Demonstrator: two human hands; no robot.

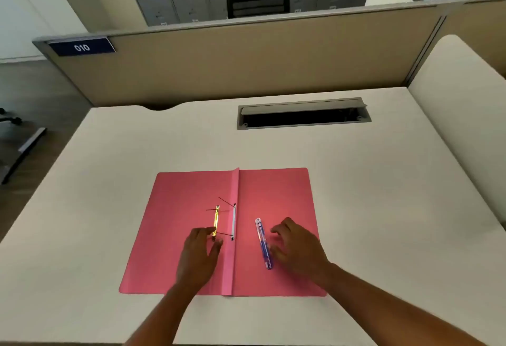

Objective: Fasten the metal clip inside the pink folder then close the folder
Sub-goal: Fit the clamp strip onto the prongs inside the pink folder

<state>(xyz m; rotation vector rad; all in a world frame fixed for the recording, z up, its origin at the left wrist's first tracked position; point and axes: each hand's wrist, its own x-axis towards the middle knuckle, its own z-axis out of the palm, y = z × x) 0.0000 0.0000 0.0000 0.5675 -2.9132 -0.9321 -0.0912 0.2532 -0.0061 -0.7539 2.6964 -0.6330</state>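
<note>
The pink folder [178,250] lies open and flat on the white desk, spine running toward me. Near the spine a silver metal strip [233,222] carries thin prongs that stick out to the left. A gold metal clip bar [216,221] lies on the left flap beside it. My left hand [198,258] rests on the left flap, fingertips touching the near end of the gold bar. A blue-purple plastic strip [264,244] lies on the right flap. My right hand [297,247] hovers just right of it, fingers spread, holding nothing.
The white desk [383,195] has a grey cable slot [302,113] at the back. A beige partition [246,58] with a blue "010" label [82,47] stands behind. A white side panel [465,99] rises at the right. Grey lockers and black chairs stand beyond.
</note>
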